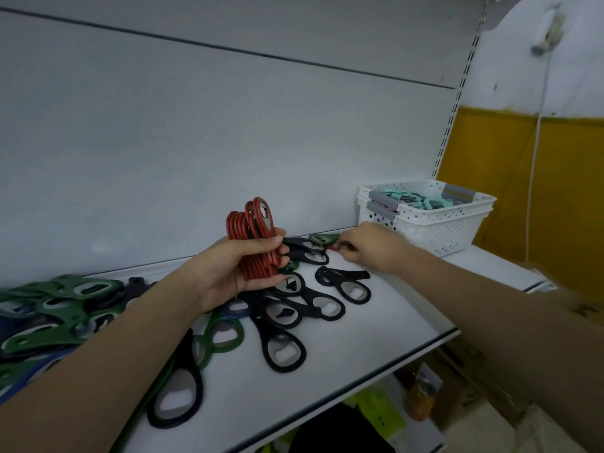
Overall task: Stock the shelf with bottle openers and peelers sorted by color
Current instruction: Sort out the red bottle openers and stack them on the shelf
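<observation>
My left hand (235, 273) grips a stack of red bottle openers (253, 230) upright above the white shelf (376, 325). At the back of the shelf my right hand (366, 246) pinches a single red opener (334, 247) that lies beside a green opener (323, 238). Several black openers (313, 299) lie scattered under and between my hands. A pile of green openers (58, 308), with a few blue ones mixed in, lies at the left. A green opener (225, 335) and a large black one (176, 397) lie near my left forearm.
Two stacked white perforated baskets (431, 230) stand at the shelf's right end, the top one holding teal peelers (421, 201). The shelf's front edge (359, 380) runs diagonally; a lower shelf with yellow-green packs (376, 410) shows beneath. A yellow wall (555, 191) lies to the right.
</observation>
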